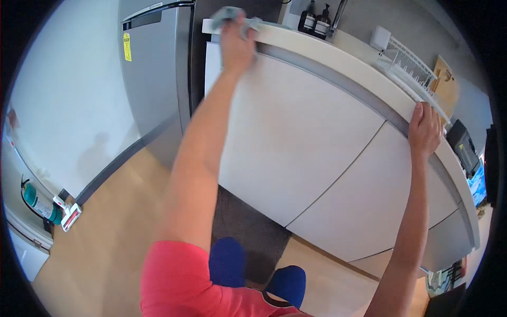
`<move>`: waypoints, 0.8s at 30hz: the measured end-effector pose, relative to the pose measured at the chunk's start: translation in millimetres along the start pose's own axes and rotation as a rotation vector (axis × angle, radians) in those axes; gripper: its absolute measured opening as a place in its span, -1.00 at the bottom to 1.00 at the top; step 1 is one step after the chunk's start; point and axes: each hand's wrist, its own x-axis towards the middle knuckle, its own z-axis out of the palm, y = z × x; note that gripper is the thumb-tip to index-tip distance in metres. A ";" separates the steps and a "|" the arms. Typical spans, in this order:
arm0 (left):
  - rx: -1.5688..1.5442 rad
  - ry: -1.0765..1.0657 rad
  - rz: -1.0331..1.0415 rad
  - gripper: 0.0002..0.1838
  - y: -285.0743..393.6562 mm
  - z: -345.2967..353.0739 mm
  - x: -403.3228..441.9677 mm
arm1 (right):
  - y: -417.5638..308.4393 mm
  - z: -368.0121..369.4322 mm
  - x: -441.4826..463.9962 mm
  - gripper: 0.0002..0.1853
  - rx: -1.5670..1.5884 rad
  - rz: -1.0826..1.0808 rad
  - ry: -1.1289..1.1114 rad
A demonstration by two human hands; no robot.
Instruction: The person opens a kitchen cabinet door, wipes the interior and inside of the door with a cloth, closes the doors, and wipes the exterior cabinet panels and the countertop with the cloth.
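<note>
My left hand (237,47) is stretched far forward, its fingers closed on a grey-green cloth (227,15). The cloth lies bunched over the left end of the white countertop (311,42), near the fridge. Farther right, my right hand (425,129) grips the front edge of the same countertop, with the fingers bent over the top. The undersides of its fingers are hidden. White cabinet doors (296,132) stand below the counter between my arms.
A grey fridge (158,68) stands left of the counter. Dark pump bottles (315,21), a white dish rack (412,63), a wooden cutting board (445,84) and a black appliance (465,148) sit along the counter. A dark mat (243,227) lies underfoot. A fire extinguisher (39,201) and vacuum head (69,215) are at left.
</note>
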 end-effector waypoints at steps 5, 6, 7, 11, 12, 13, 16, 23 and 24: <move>0.012 -0.013 -0.552 -0.28 -57.6 -29.0 15.1 | 0.1 -0.9 0.3 -0.69 -0.020 0.001 0.005; 0.026 -0.033 -0.589 -0.28 -52.9 -30.9 10.5 | 0.5 -1.4 0.5 -0.68 -0.032 0.001 0.003; 0.041 -0.051 -0.628 -0.27 -46.7 -32.4 9.4 | 0.6 -1.8 0.6 -0.68 -0.033 0.007 0.001; 0.260 -0.203 -0.463 -0.33 -38.5 -32.0 -11.7 | -0.3 -0.7 0.6 -0.68 -0.028 0.011 0.009; 0.358 -0.185 -0.321 -0.37 -36.7 -29.9 -16.1 | -0.3 -0.5 0.6 -0.68 -0.028 0.010 0.015; 0.455 -0.169 -0.176 -0.41 -35.2 -28.0 -20.4 | -0.8 -0.5 0.6 -0.69 -0.027 0.010 0.022; 0.477 -0.156 0.034 -0.49 -11.1 -30.7 -21.7 | -1.4 -0.4 0.4 -0.70 -0.026 0.013 0.035; 0.095 -0.190 0.088 -0.41 96.1 10.5 -57.6 | 1.0 4.0 0.3 -0.70 -0.059 0.036 0.028; 0.035 -0.181 0.095 -0.46 131.0 19.4 -68.0 | 1.9 5.2 -0.5 -0.69 -0.068 0.047 0.013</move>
